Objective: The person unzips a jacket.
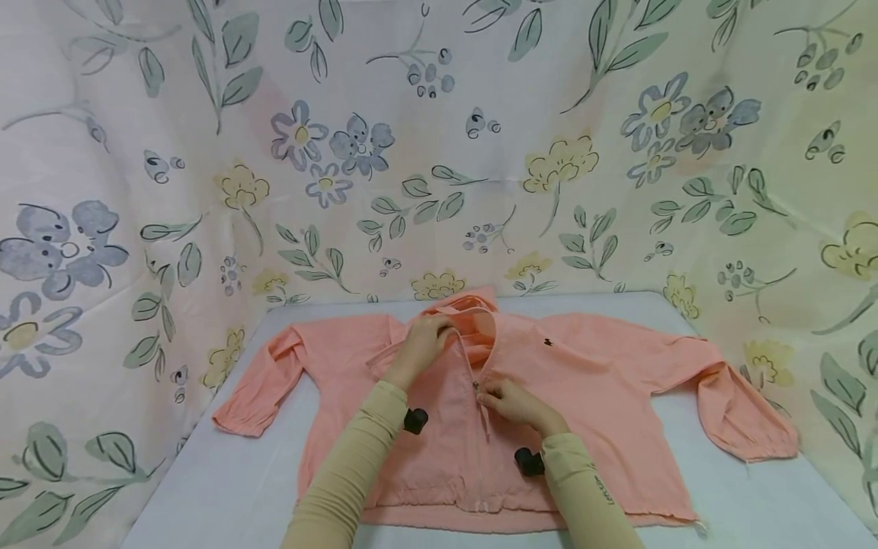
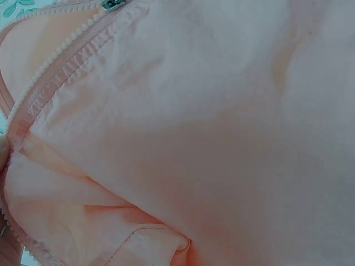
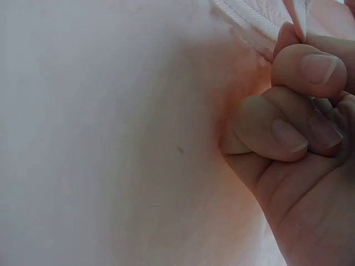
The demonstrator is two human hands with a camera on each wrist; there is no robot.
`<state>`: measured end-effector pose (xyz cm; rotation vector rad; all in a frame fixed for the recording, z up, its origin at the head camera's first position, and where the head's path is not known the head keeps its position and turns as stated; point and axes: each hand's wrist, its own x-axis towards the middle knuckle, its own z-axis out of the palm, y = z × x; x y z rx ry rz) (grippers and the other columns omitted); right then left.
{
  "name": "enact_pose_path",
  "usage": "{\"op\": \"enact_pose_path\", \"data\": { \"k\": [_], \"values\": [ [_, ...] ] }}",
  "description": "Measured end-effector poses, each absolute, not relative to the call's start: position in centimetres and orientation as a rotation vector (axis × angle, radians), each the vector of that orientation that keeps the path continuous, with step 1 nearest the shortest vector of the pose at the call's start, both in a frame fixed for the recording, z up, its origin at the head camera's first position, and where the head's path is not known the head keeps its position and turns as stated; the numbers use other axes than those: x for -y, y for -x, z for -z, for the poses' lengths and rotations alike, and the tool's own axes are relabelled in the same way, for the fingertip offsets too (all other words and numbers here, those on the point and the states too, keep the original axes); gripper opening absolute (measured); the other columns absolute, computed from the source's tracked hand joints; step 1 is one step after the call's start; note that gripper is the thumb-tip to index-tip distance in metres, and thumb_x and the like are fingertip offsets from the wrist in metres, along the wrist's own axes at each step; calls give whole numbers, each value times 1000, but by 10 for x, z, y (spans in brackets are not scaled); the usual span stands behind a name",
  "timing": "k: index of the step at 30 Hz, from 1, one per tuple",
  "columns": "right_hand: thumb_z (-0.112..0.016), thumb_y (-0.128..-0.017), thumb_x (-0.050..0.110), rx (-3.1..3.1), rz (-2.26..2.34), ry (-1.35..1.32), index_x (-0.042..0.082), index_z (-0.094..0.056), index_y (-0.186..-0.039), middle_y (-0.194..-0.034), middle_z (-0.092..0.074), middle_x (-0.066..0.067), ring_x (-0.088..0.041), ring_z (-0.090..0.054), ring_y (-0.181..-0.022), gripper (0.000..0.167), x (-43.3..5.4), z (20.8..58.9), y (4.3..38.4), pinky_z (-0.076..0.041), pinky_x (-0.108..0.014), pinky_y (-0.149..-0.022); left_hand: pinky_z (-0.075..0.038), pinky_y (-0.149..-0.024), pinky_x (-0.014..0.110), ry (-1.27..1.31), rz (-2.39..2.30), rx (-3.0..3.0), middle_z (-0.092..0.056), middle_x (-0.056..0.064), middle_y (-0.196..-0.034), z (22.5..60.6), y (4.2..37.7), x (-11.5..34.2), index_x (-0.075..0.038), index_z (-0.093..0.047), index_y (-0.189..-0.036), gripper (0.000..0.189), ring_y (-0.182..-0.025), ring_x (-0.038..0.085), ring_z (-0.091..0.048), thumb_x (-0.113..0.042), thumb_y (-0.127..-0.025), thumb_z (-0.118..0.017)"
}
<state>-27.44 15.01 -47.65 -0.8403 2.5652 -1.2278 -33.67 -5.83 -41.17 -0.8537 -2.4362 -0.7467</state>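
Note:
A pink jacket (image 1: 590, 396) lies spread front up, its front zipper (image 1: 478, 457) joined from the hem to mid-chest and parted above. My left hand (image 1: 427, 343) grips the zipper edge near the collar; only bits of its fingers show at the margin of the left wrist view. Just below the parted neck, my right hand (image 1: 514, 404) pinches the pink fabric pull (image 3: 299, 19) of the zipper. Its fingers (image 3: 272, 136) are curled in the right wrist view. The metal slider (image 2: 112, 4) appears at the top of the left wrist view.
The jacket covers much of a white table (image 1: 206, 488). Its sleeves (image 1: 744, 412) reach out to both sides. A floral curtain (image 1: 439, 152) hangs behind and at both sides. Dark wrist cameras (image 1: 528, 462) sit close over the fabric.

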Motion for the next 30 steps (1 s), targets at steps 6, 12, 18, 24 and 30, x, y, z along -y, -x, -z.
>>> {"op": "enact_pose_path", "data": {
  "k": [6,12,18,24,30],
  "values": [
    [-52,-96,17,-2516,1250,821,9,-48,-68,-57,-35,5,-8,-32,-46,29,-151,479,273,-31,-23,-48,-47,-77,32,830,758,2473,-66,2,-90,411,336,58,-9,-70,-94,10,-83,17,-60,-7,-90,-60],
    [-52,-96,18,-2480,1256,789,9,-49,-69,-56,-35,5,-9,-33,-46,28,-151,478,270,-32,-24,-47,-47,-78,33,801,774,2492,-66,3,-91,411,337,59,-6,-70,-96,12,-84,18,-59,-9,-91,-60],
    [-52,-96,20,-2468,1237,755,10,-49,-70,-56,-36,5,-10,-34,-47,29,-151,474,267,-32,-24,-48,-47,-81,35,777,787,2488,-66,5,-92,409,336,58,-5,-70,-96,11,-87,21,-59,-7,-90,-60],
    [-51,-97,22,-2441,1199,769,8,-47,-63,-52,-32,6,-9,-30,-43,37,-152,472,264,-29,-24,-45,-46,-82,37,779,791,2460,-67,6,-91,407,336,58,-6,-70,-94,10,-87,23,-59,-5,-88,-62],
    [-51,-97,23,-2430,1189,766,10,-45,-63,-52,-29,6,-9,-28,-44,37,-153,472,261,-28,-24,-45,-46,-82,37,767,802,2473,-66,6,-92,408,336,59,-5,-70,-96,11,-88,23,-58,-6,-90,-61]
  ]
}}
